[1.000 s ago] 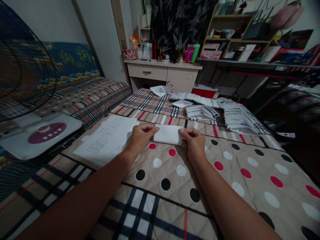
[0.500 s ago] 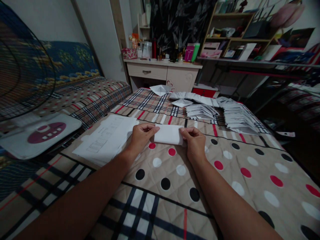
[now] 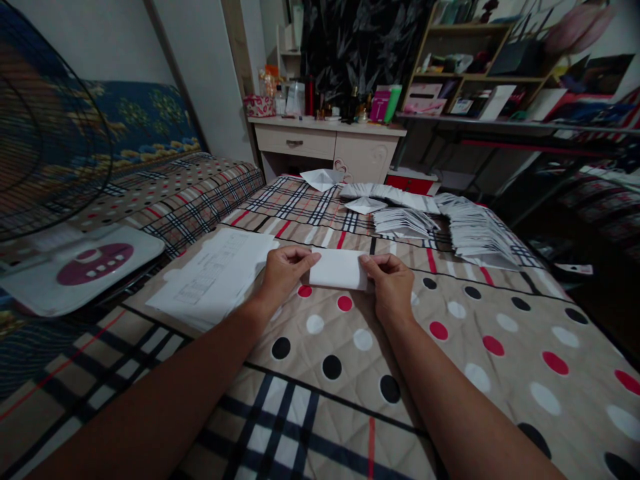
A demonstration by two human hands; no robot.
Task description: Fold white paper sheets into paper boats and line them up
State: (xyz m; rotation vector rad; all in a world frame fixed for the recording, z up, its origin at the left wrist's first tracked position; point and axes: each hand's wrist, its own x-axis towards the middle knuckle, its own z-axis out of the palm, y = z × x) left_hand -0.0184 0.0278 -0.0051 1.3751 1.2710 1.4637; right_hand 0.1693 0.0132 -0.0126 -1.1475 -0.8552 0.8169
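Observation:
A small folded sheet of white paper (image 3: 338, 269) is held between my two hands, just above or on the bedspread; I cannot tell which. My left hand (image 3: 286, 275) pinches its left end, thumb on top. My right hand (image 3: 390, 285) grips the right end between thumb and fingers. Left of my left hand lies a stack of printed paper sheets (image 3: 210, 273), partly covered by that hand and forearm. Beyond the folded paper sit a fanned pile of folded papers (image 3: 405, 223), a single folded paper piece (image 3: 366, 205) and a boat-like folded paper (image 3: 322, 179).
A longer row of folded papers (image 3: 477, 230) curves along the bed's far right. The patterned bedspread (image 3: 320, 387) lies under everything. At the left stand a fan (image 3: 50, 127) and a white plastic surface with a purple oval (image 3: 95, 263). Behind the bed is a white dresser (image 3: 295, 143) with bottles.
Both hands keep their hold on the folded paper, with hardly any motion. The whole view has shifted very slightly.

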